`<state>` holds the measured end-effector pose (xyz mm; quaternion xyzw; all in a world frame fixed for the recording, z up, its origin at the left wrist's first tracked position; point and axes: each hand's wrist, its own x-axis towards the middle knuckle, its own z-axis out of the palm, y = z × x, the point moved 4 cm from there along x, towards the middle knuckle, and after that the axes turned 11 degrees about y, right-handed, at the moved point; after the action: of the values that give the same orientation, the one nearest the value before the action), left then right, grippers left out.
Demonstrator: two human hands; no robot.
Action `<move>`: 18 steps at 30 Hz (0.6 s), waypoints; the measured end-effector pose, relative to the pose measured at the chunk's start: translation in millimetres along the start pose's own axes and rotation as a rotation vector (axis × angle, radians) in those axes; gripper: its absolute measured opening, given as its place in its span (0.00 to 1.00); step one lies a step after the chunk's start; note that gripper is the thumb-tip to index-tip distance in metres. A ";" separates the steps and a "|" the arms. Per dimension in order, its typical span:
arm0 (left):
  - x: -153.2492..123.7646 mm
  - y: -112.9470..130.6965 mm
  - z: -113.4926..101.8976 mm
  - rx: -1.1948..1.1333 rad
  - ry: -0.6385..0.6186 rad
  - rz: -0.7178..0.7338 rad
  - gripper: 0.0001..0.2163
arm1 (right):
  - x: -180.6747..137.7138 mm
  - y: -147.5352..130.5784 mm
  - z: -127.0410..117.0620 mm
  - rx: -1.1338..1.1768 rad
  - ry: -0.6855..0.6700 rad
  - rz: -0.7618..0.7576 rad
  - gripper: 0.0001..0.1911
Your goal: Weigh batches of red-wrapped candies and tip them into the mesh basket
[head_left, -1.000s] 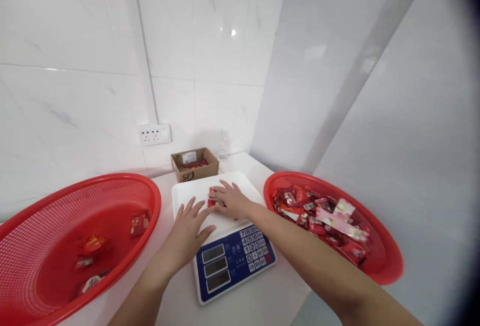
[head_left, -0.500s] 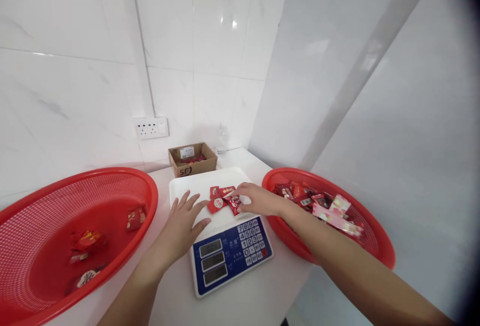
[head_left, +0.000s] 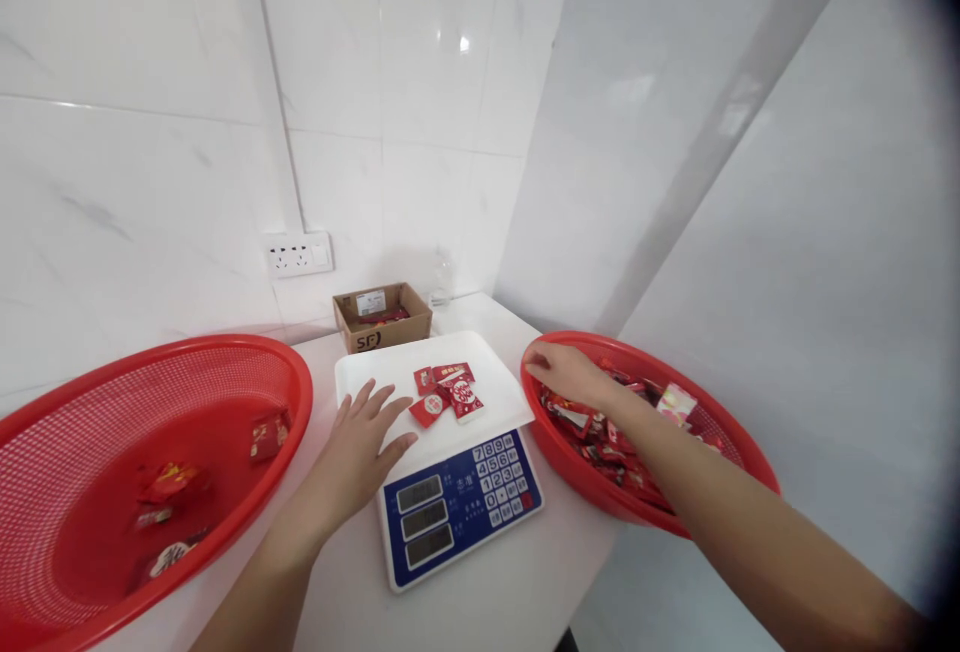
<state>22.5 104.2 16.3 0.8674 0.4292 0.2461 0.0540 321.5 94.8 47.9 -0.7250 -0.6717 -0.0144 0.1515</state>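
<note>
My left hand hovers over the left side of a white scale pan, fingers spread and holding nothing. Several small red candy packets lie together in the middle of that pan. Over the left end of the right red basket is my right hand, its fingers loosely bent with nothing visible in them. Under its wrist and forearm lie many wrapped candies, partly hidden by the arm. The scale's blue keypad panel faces me.
A larger red basket stands at the left with several packets inside. Behind the scale sits a small cardboard box holding red packets, beside a clear plastic object. Tiled wall with a socket closes off the back.
My right hand has left the packets on the scale pan and moved right, over the right basket. The packets stay on the pan. My left hand keeps nearly the same place.
</note>
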 end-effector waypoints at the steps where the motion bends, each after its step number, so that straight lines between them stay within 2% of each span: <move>1: 0.4 -0.2 0.2 -0.001 0.010 0.006 0.19 | -4.2 11.7 0.5 -0.044 -0.061 0.028 0.11; 5: 2.7 -0.4 2.5 0.011 0.012 0.016 0.19 | -27.3 43.7 21.8 -0.102 -0.334 0.069 0.07; 7: 3.5 0.1 4.0 0.019 -0.015 0.013 0.19 | -37.1 51.3 35.3 -0.116 -0.411 0.080 0.16; 9: 3.5 0.2 5.4 0.023 -0.031 0.016 0.19 | -43.1 55.0 45.0 -0.134 -0.435 0.101 0.26; 12: 2.6 -1.6 7.7 0.025 -0.007 0.035 0.19 | -47.1 55.0 51.5 -0.152 -0.444 0.127 0.33; 18: 2.0 -6.2 11.4 0.027 0.047 0.062 0.19 | -42.8 45.1 50.7 -0.125 -0.359 0.109 0.28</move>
<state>24.5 111.0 5.2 0.8748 0.4066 0.2622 0.0243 352.3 63.1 -19.1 -0.7592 -0.6455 0.0815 -0.0155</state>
